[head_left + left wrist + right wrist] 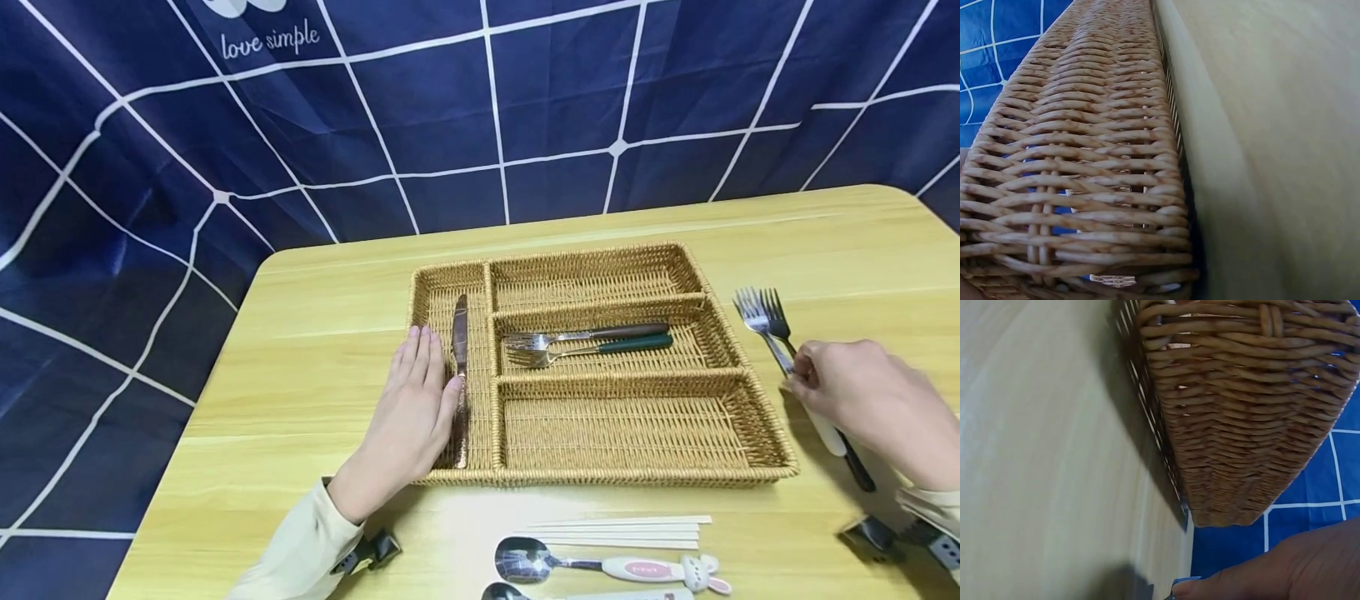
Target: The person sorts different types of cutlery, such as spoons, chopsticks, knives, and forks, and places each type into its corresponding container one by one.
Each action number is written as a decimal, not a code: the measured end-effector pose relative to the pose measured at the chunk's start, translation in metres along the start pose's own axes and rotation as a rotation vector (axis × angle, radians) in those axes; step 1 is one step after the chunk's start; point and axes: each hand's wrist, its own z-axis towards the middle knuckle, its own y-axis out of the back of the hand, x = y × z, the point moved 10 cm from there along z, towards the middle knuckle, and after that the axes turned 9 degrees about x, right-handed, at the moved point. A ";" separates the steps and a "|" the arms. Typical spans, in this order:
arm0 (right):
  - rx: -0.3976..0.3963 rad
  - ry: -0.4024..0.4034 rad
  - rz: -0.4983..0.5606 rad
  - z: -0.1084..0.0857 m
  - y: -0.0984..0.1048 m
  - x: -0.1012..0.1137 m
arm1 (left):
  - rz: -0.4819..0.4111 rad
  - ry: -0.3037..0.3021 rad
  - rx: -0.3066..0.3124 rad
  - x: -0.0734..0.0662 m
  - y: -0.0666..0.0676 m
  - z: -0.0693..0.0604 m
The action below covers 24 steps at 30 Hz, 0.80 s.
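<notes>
A wicker cutlery tray (645,477) with several compartments lies on the table. My left hand (408,400), fingers straight, rests at the tray's left side, thumb over a table knife (461,333) in the long left compartment. Two forks, one with a brown handle (630,331) and one with a green handle (637,343), lie in the middle right compartment. Right of the tray my right hand (873,400) pinches a silver fork with a white handle (757,317). A black fork (778,321) lies close beside it, partly hidden by the hand; whether it is also held I cannot tell.
In front of the tray lie several pale chopsticks (622,533), a spoon with a white rabbit handle (525,560) and a second spoon (504,592) cut off by the frame. A dark blue gridded cloth (420,100) hangs behind the wooden table (322,333).
</notes>
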 end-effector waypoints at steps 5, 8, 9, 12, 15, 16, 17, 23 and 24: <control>0.056 -0.029 0.001 0.002 -0.008 -0.002 | -0.001 -0.012 -0.021 0.000 0.001 -0.001; 0.082 -0.046 0.002 0.004 -0.013 -0.004 | -0.002 -0.019 -0.030 0.000 0.002 -0.001; 0.084 -0.048 0.004 0.004 -0.013 -0.004 | -0.004 -0.019 -0.029 -0.001 0.002 -0.001; 0.094 -0.050 0.015 0.004 -0.014 -0.004 | -0.006 -0.017 -0.029 0.000 0.003 -0.001; 0.100 -0.049 0.020 0.004 -0.014 -0.004 | -0.004 -0.016 -0.029 0.000 0.003 -0.001; 0.103 -0.047 0.022 0.004 -0.014 -0.003 | -0.003 -0.015 -0.029 0.000 0.003 -0.001; 0.106 -0.047 0.021 0.003 -0.014 -0.003 | -0.003 -0.014 -0.028 0.000 0.003 -0.001; 0.146 -0.035 0.032 0.000 -0.022 -0.001 | -0.012 -0.010 -0.026 0.000 0.003 -0.002; 0.153 -0.033 0.041 0.000 -0.023 0.000 | -0.011 -0.010 -0.027 0.000 0.002 -0.002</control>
